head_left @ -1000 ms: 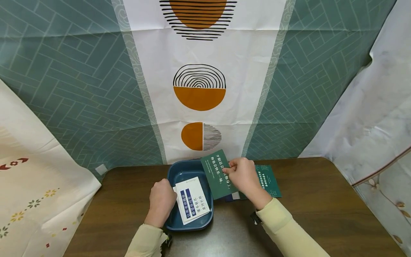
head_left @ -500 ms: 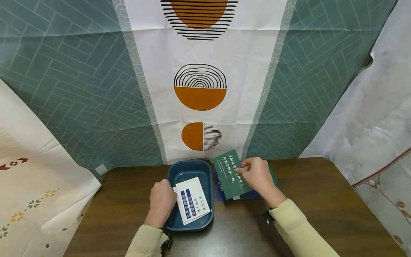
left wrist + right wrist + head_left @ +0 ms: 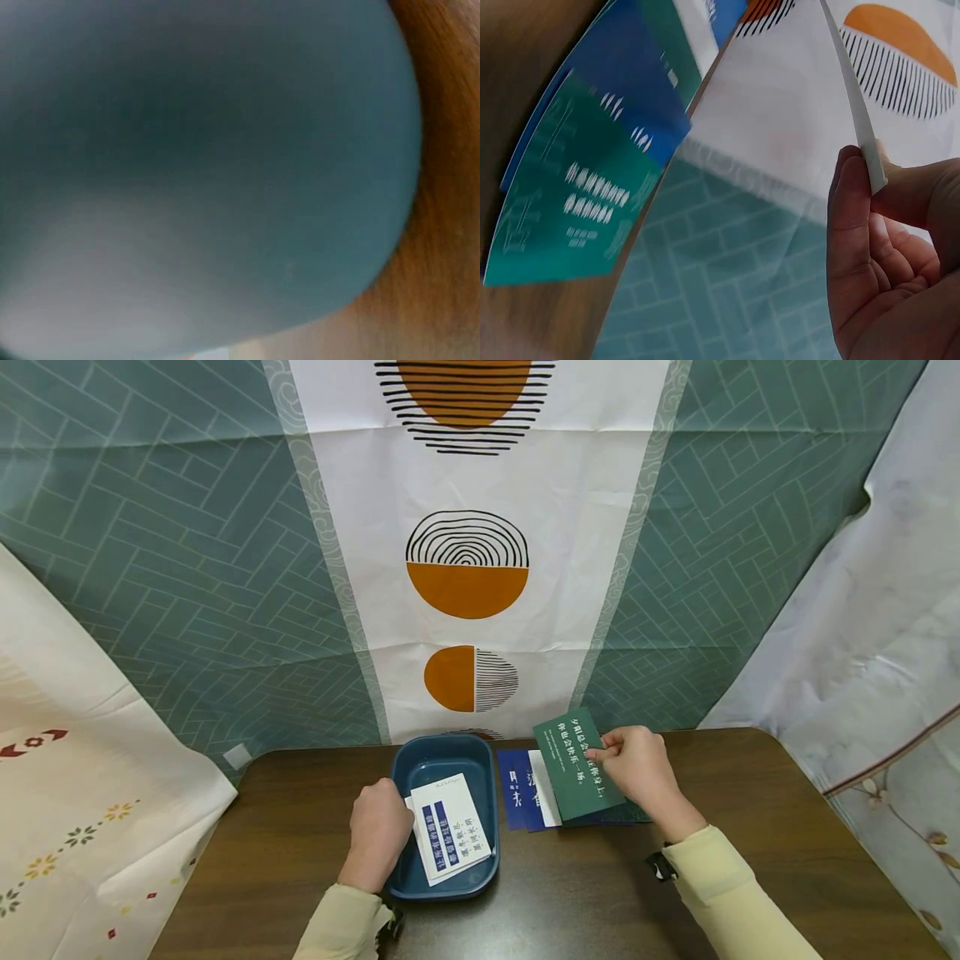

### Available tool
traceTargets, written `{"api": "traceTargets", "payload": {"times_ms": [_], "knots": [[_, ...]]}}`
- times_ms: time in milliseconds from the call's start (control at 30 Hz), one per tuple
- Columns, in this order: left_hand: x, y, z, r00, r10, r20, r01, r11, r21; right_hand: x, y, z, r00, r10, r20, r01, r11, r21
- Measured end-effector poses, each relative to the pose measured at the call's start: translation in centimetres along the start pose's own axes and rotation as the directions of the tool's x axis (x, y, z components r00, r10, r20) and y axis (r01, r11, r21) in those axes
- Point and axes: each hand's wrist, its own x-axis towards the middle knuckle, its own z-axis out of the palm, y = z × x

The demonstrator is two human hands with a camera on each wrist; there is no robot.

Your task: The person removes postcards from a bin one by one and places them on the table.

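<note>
My left hand [image 3: 381, 831] stays curled on the left rim of the blue tray [image 3: 427, 766], where white cards [image 3: 450, 827] lie as before. My right hand [image 3: 640, 772] pinches a green card [image 3: 573, 768] by its right edge, raised over the table [image 3: 757, 827]; it has shifted rightward, uncovering more blue cards [image 3: 516, 789]. Its long axis runs away from me, far end leaning left. Behind hangs patterned cloth [image 3: 480, 477].

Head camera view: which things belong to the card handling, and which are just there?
Part of the work, it seems:
green card, in the right hand
blue tray, left hand at its rim
white cards inside it
spread cards right of the tray

Just surroundings:
brown table
patterned backdrop
flowered cloth at left
pale cloth at right
</note>
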Motion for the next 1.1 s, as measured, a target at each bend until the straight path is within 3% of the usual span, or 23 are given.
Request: {"api": "traceTargets", "payload": {"times_ms": [467, 800, 933, 1100], "knots": [[-0.1, 0.1, -0.1, 1.0, -0.012, 0.015, 0.012, 1.0, 0.003, 1.0, 5.0, -2.9, 0.996, 0.067, -0.051, -0.071, 0.994, -0.086], [-0.1, 0.2, 0.0, 1.0, -0.012, 0.02, 0.012, 1.0, 0.002, 1.0, 9.3, -4.1, 0.986, 0.167, -0.027, -0.169, 0.975, -0.145], [-0.1, 0.2, -0.1, 1.0, -0.01, 0.018, 0.01, 1.0, -0.004, 1.0, 10.3, -4.5, 0.979, 0.199, -0.039, -0.203, 0.965, -0.169], [-0.1, 0.2, -0.1, 1.0, -0.005, 0.017, 0.005, 1.0, -0.004, 0.9, 11.0, -4.7, 0.971, 0.24, 0.006, -0.234, 0.954, -0.188]]}}
